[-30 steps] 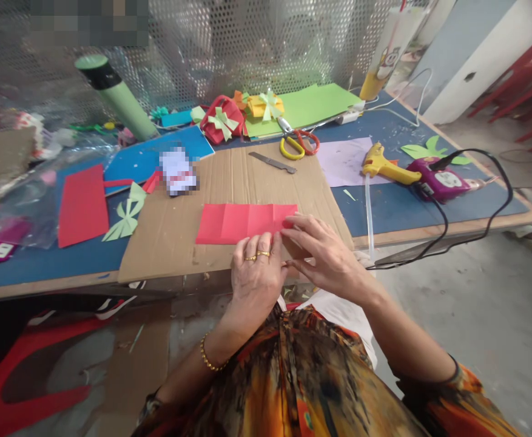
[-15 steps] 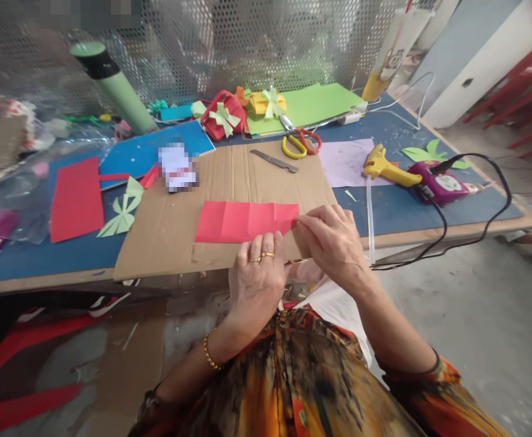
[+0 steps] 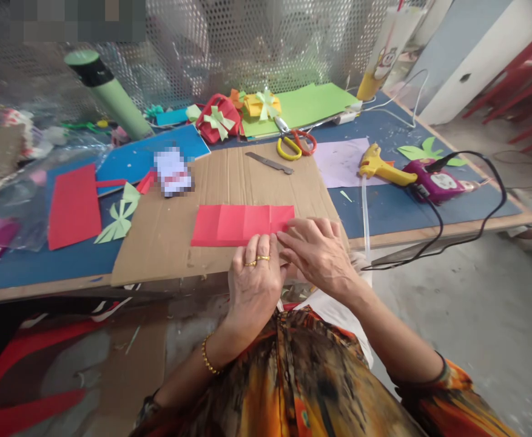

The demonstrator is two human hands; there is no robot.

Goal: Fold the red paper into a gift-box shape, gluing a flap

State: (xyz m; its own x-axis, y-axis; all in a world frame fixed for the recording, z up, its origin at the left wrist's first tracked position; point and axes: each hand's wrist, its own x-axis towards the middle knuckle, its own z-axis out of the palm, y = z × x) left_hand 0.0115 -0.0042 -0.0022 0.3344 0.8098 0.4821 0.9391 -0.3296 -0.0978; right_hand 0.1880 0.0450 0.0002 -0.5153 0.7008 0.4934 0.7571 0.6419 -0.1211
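Observation:
A creased red paper strip [image 3: 242,223] lies flat on a brown cardboard sheet [image 3: 165,243], near the table's front edge. My left hand [image 3: 256,276], with two rings, has its fingers together on the strip's lower edge. My right hand [image 3: 318,252] has its fingers bent and drawn together at the strip's lower right corner, its fingertips beside my left hand's. The paper edge under the fingertips is partly hidden. Behind the strip lie a metal blade [image 3: 270,162] and scissors [image 3: 295,145] with yellow and red handles.
A yellow glue gun [image 3: 386,169] and a purple device [image 3: 436,181] with a black cable lie at the right. Red paper [image 3: 74,206], a green paper bow [image 3: 119,218] and a green bottle [image 3: 111,97] are at the left. A drink cup [image 3: 384,57] stands at the back.
My right hand has moved left along the strip, from its right end to beside my left fingers. The view has shifted slightly.

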